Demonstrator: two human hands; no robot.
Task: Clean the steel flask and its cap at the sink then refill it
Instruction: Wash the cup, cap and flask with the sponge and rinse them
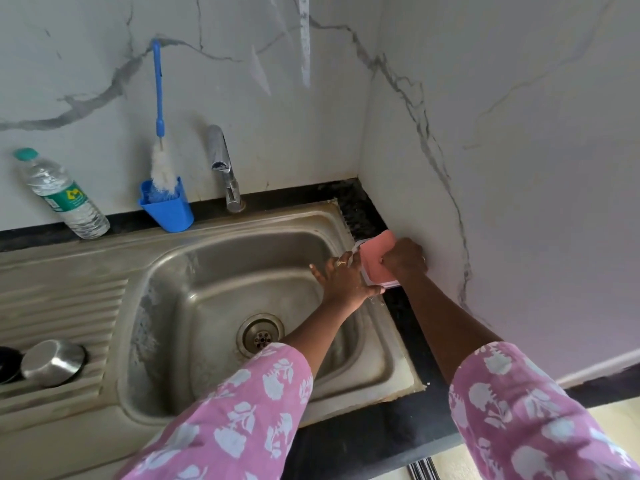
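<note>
Plastic water bottle point(62, 195), blue bottle brush point(160, 133) upright in blue holder point(169, 213)

Sink basin point(194, 278) centre; drainboard point(69, 306) to its left, flask point(52, 362) lying on it. Behind, along the wall: water bottle point(65, 199) leaning far left, brush point(161, 164) standing in cup point(169, 213), tap point(223, 164) right of the cup. Lidded box point(377, 258) at the basin's right edge, against the side wall; left hand point(341, 277) beside it, right hand point(403, 259) on top.
</note>
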